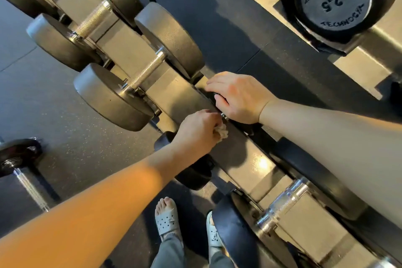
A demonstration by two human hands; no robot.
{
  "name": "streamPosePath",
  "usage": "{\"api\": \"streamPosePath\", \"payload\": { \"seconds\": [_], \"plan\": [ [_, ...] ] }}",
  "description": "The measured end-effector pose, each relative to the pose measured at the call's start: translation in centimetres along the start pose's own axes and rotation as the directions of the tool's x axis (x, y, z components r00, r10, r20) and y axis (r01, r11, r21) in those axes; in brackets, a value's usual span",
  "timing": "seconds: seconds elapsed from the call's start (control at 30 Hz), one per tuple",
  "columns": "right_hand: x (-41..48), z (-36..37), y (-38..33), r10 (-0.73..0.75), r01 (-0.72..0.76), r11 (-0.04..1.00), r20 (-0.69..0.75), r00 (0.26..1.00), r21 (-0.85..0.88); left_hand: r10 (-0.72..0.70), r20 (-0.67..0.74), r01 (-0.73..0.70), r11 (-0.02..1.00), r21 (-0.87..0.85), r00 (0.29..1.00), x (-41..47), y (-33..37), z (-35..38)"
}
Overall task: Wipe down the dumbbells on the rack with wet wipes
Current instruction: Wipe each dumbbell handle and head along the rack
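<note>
At the centre of the frame the right hand point(238, 98) is curled down over a small dumbbell point(224, 116) on the grey rack point(174, 93) and grips it. The hand hides nearly all of it, leaving only a chrome collar and a sliver of dark head in sight. Just below and to the left, the left hand point(196, 130) pinches a crumpled white wet wipe point(222, 132) in closed fingers. The wipe sits right beside that collar at the rack's front edge; whether it touches the metal I cannot tell.

Both bare forearms cross the lower half of the picture and cover much of the rack's run toward the lower right. Under the left wrist, dark rounded ends point(192, 175) poke out below the rack, too hidden to identify.

The rack slants from upper left to lower right. Left of the hands a large dumbbell point(145, 72) with a knurled handle rests across it, and a second large dumbbell point(93, 17) lies beyond, toward the upper left. At lower right a chrome-handled dumbbell point(285, 202) sits partly under the right forearm. In the upper right corner an upper shelf point(357, 65) carries a dumbbell head marked 2.5 point(335, 0).

On the dark rubber floor point(65, 137), at the left edge, lies a loose weight point(17, 154) with a chrome handle. At bottom centre are feet in grey perforated slides point(166, 222).
</note>
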State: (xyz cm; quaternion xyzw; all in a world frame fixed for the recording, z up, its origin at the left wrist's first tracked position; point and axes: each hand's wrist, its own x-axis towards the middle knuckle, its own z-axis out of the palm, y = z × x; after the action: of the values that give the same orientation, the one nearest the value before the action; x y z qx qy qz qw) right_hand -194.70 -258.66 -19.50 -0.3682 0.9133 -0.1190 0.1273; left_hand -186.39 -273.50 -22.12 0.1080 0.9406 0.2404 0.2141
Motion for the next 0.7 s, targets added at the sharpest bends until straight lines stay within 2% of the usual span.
{"api": "streamPosePath", "payload": {
  "seconds": [0.07,0.17,0.23,0.3,0.33,0.37,0.4,0.43,0.5,0.53,0.57,0.6,0.67,0.7],
  "plan": [
    [-0.1,0.4,0.0,0.004,-0.004,1.000,-0.020,1.000,-0.023,0.019,0.072,-0.033,0.978,0.206,0.997,-0.7,-0.9,0.6],
    [-0.2,0.7,-0.5,0.076,-0.077,0.997,-0.076,0.994,-0.017,-0.070,0.129,0.024,0.944,0.328,0.989,-2.1,-1.5,0.0],
    [-0.9,1.3,-1.9,0.153,-0.155,0.988,-0.225,0.962,0.009,-0.157,0.170,0.105,0.954,0.281,0.973,-2.0,-1.6,-1.1],
    [-3.2,2.3,-4.9,0.286,-0.259,0.958,-0.424,0.859,0.121,-0.207,0.117,0.195,0.975,0.106,0.971,-1.4,-2.4,-2.1],
    [-5.0,3.1,-6.8,0.394,-0.314,0.918,-0.472,0.789,0.242,-0.212,0.078,0.214,0.977,-0.014,0.974,-1.1,-2.7,-2.6],
    [-6.6,3.7,-8.9,0.540,-0.366,0.831,-0.447,0.713,0.420,-0.206,0.069,0.212,0.972,-0.099,0.976,-0.8,-2.8,-2.9],
    [-7.8,4.8,-10.8,0.684,-0.404,0.684,-0.342,0.644,0.608,-0.181,0.099,0.197,0.963,-0.183,0.978,-0.9,-2.5,-3.0],
    [-8.5,5.6,-12.3,0.789,-0.407,0.484,-0.186,0.586,0.775,-0.166,0.181,0.215,0.928,-0.303,0.970,-0.9,-2.1,-3.0],
    [-8.3,7.5,-13.7,0.871,-0.268,0.086,0.058,0.488,0.960,-0.121,0.361,0.333,0.716,-0.613,0.925,-1.1,-0.7,-3.0],
    [-7.9,8.0,-13.8,0.888,-0.190,-0.052,0.133,0.441,0.980,-0.083,0.441,0.402,0.584,-0.705,0.894,-1.3,-0.4,-3.2],
    [-7.4,8.3,-13.7,0.898,-0.136,-0.147,0.190,0.397,0.980,-0.058,0.491,0.447,0.515,-0.731,0.869,-1.3,-0.6,-3.4],
    [-7.0,8.4,-13.4,0.904,-0.108,-0.202,0.228,0.362,0.973,-0.053,0.506,0.463,0.496,-0.735,0.861,-1.6,-0.9,-3.5],
    [-6.8,9.0,-12.6,0.924,-0.096,-0.219,0.238,0.300,0.971,-0.070,0.408,0.367,0.590,-0.719,0.910,-2.4,-2.3,-3.4],
    [-6.8,9.3,-12.1,0.939,-0.092,-0.215,0.232,0.255,0.972,-0.118,0.293,0.295,0.666,-0.686,0.949,-2.9,-3.1,-3.2]
  ]
}}
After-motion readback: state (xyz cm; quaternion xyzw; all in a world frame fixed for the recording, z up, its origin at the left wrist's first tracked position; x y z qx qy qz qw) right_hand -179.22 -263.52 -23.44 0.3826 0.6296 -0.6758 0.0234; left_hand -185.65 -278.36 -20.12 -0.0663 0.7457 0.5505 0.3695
